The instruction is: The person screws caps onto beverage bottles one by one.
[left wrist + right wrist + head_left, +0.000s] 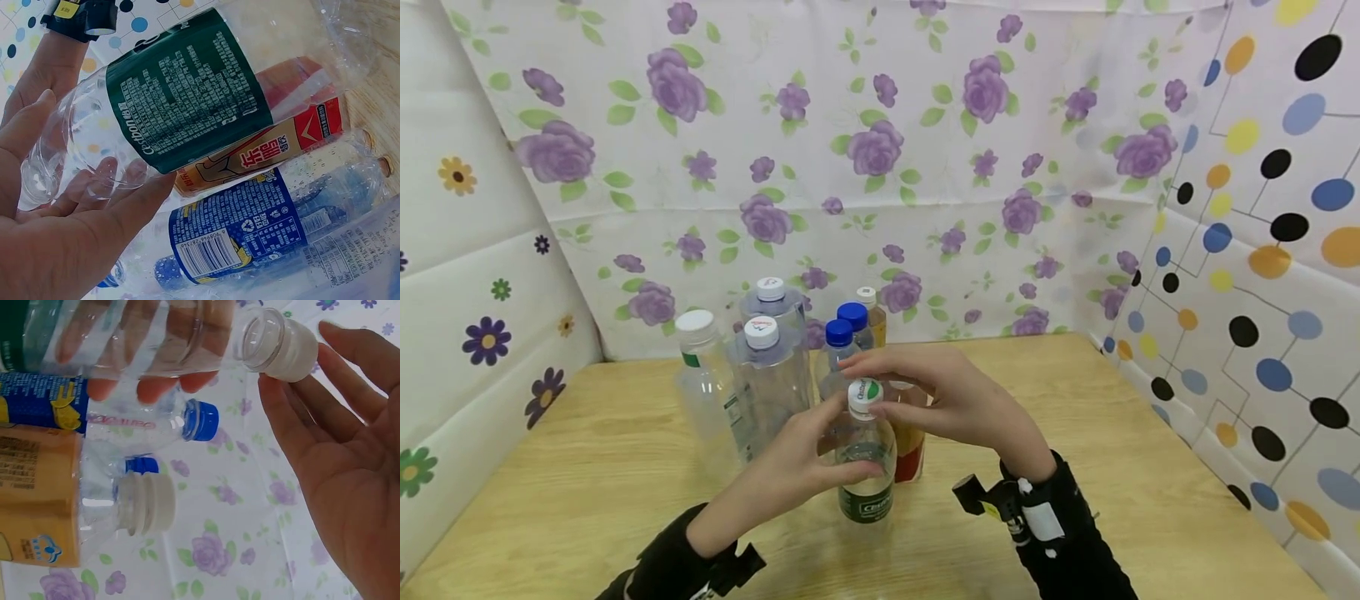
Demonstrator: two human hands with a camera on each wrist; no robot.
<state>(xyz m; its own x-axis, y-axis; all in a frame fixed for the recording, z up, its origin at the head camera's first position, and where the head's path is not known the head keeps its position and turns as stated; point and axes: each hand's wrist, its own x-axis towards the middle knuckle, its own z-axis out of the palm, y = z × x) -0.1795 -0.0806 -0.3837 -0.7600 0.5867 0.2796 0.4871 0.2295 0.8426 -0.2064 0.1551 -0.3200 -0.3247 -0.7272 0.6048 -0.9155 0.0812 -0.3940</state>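
1. Green-label bottle: clear, empty-looking, white cap on. It stands on the tabletop at the near edge of the bottle cluster, centre of scene.
2. Left hand: fingers curl round the bottle's clear body above the green label, gripping it. The left wrist view shows fingertips through the plastic.
3. Right hand: comes over from the right, palm toward the cap. Fingers are straight and loose, holding nothing; the right wrist view shows them just beside the cap, contact uncertain.
4. Touching behind: an amber-filled bottle with a red-and-cream label, partly hidden under the right hand.
5. Just beyond: two blue-capped bottles, one with a blue label seen in the left wrist view.
6. Farther left: two large clear bottles with white caps, and one white-capped bottle with a green band. At the far side, a small bottle with amber content.
7. Surroundings: flower-print cloth behind, dotted sheet at right.
8. Risk, as judged: the bottle is light and thin-walled, so a hard squeeze could buckle it. Any sideways push at the cap could tip it into the packed neighbours and topple them, since they stand so close.
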